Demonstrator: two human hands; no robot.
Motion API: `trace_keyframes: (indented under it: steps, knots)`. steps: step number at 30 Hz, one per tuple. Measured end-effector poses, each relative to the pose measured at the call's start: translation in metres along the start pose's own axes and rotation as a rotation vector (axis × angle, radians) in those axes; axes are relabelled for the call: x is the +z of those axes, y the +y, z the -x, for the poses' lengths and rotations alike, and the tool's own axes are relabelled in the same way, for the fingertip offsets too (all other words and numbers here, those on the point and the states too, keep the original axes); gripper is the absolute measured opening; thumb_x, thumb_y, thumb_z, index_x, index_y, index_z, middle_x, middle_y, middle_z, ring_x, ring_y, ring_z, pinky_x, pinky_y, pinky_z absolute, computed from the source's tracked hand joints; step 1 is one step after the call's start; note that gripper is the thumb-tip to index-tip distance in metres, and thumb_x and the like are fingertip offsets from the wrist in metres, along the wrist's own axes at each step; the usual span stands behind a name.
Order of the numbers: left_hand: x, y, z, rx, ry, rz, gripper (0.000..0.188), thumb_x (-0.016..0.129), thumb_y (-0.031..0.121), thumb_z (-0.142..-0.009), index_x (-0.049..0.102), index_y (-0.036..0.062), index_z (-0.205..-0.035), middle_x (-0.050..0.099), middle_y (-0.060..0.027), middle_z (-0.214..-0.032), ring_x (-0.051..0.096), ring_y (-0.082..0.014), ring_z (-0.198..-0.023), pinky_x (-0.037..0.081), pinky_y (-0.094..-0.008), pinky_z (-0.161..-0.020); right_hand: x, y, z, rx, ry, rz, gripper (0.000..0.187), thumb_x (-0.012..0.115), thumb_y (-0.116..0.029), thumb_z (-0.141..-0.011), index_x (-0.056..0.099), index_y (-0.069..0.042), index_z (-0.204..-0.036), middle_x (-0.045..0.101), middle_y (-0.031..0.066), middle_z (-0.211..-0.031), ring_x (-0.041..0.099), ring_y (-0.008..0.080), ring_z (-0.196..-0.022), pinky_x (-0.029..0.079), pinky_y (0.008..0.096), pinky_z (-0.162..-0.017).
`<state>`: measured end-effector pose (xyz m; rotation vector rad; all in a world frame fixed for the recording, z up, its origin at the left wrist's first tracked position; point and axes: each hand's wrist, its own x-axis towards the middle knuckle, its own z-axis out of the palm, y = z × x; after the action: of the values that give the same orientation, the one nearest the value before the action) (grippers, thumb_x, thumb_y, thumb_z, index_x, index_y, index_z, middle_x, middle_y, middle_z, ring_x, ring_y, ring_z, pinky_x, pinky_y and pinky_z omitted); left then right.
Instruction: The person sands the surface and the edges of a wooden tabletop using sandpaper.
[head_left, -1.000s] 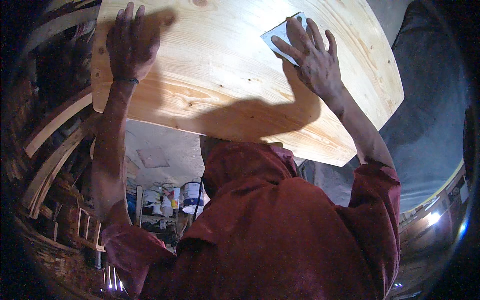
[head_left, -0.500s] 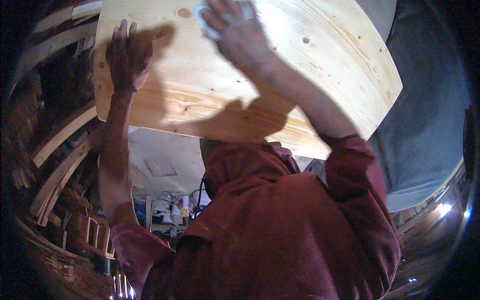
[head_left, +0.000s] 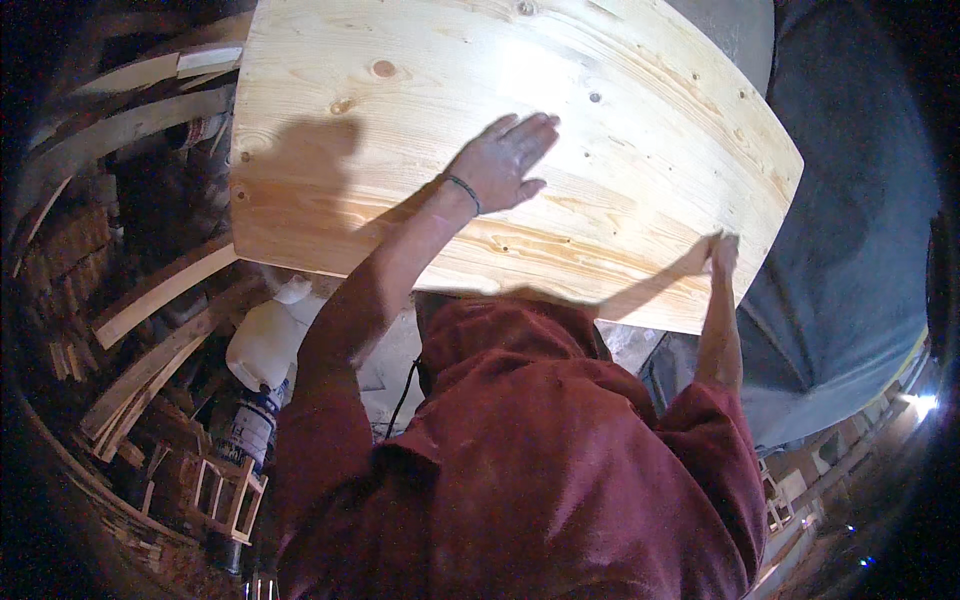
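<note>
A wide pale wooden board (head_left: 440, 110) with dark knots fills the upper middle of the head view. My left hand (head_left: 497, 172) is over the middle of it, palm toward the wood and fingers stretched out. A dark cord circles that wrist. Close to the board's right end is my right hand (head_left: 724, 254), its fingers bent together. What those fingers hold, if anything, is hidden. Shadows from both arms fall across the wood.
Curved wooden strips (head_left: 165, 290) and stacked timber lie at the left. Below them are a whitish plastic container (head_left: 262, 345), a labelled bucket (head_left: 243, 430) and a small wooden frame (head_left: 228, 498). A dark grey sheet (head_left: 850, 230) hangs at the right.
My left hand has moved right, from the board's left end to its middle. My right hand has gone from the upper middle to the right end; the white pad under it no longer shows.
</note>
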<state>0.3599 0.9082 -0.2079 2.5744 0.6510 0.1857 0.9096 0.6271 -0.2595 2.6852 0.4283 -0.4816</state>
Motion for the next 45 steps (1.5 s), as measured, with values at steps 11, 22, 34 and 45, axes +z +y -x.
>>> trace_keyframes:
  steps: [11,22,34,45]
  knots:
    - [-0.051,-0.251,0.267,-0.544,0.484,-0.735,0.068,0.055,0.038,-0.103,0.035,-0.0010,-0.156,0.038,-0.0260,-0.159,0.039,-0.0421,-0.146,0.034,-0.0543,-0.118,-0.022,-0.201,0.258,-1.230,0.363,0.006,0.060,0.057,-0.027,-0.096,0.045,-0.004,-0.151,0.035,0.0271,-0.161,0.028,0.0470,-0.150,0.024,0.0619,-0.119]
    - [-0.108,-0.163,0.322,-1.326,0.556,0.472,0.045,0.046,0.027,-0.107,0.050,-0.0006,-0.143,0.050,-0.0283,-0.147,0.045,-0.0457,-0.140,0.033,-0.0547,-0.120,-0.071,-0.351,0.338,-1.905,0.174,0.387,0.058,0.055,-0.042,-0.099,0.046,-0.024,-0.153,0.035,0.0093,-0.164,0.029,0.0346,-0.151,0.022,0.0626,-0.120]
    - [-0.033,-0.179,0.350,-0.944,0.609,-0.264,0.040,0.053,0.024,-0.104,0.055,0.0013,-0.137,0.051,-0.0246,-0.148,0.050,-0.0473,-0.133,0.036,-0.0567,-0.117,-0.038,-0.568,0.481,-2.095,0.475,-0.094,0.047,0.055,-0.043,-0.099,0.057,-0.030,-0.144,0.046,0.0026,-0.159,0.037,0.0286,-0.148,0.028,0.0557,-0.120]
    - [-0.027,-0.170,0.352,-0.979,0.655,-0.385,0.040,0.049,0.022,-0.105,0.054,-0.0006,-0.138,0.055,-0.0252,-0.142,0.049,-0.0461,-0.135,0.037,-0.0552,-0.116,-0.037,-0.287,0.295,-1.875,0.148,0.590,0.071,0.070,-0.041,-0.086,0.048,-0.020,-0.149,0.031,0.0206,-0.164,0.027,0.0479,-0.150,0.021,0.0722,-0.115]
